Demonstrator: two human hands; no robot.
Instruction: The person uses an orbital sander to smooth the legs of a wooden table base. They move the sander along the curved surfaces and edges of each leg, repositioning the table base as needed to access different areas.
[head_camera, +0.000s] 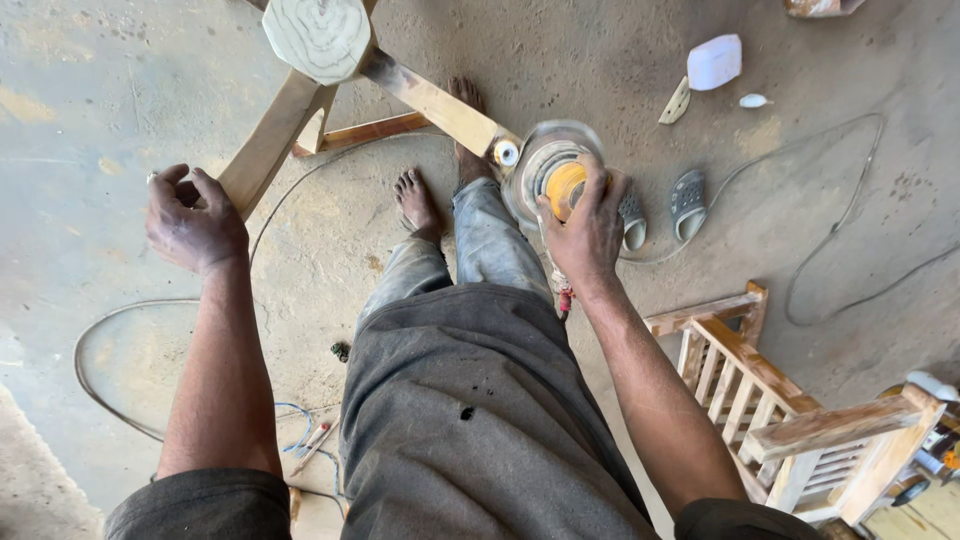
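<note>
A dusty concrete floor (120, 90) carries grey sandals (660, 205), trailing cables (850, 215), and a slatted wooden chair (790, 420).

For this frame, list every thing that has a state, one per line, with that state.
Left hand: closed around a leg of the wooden frame.
Right hand: gripping the sander.
Sander: disc blurred, pressed to a frame leg.
Wooden frame: upturned, legs spread, round top towards the camera.
Slippers: off the feet, lying on the floor.
Wooden chair: lying tipped on the floor.
Power cord: loose, looped over the floor.
</note>
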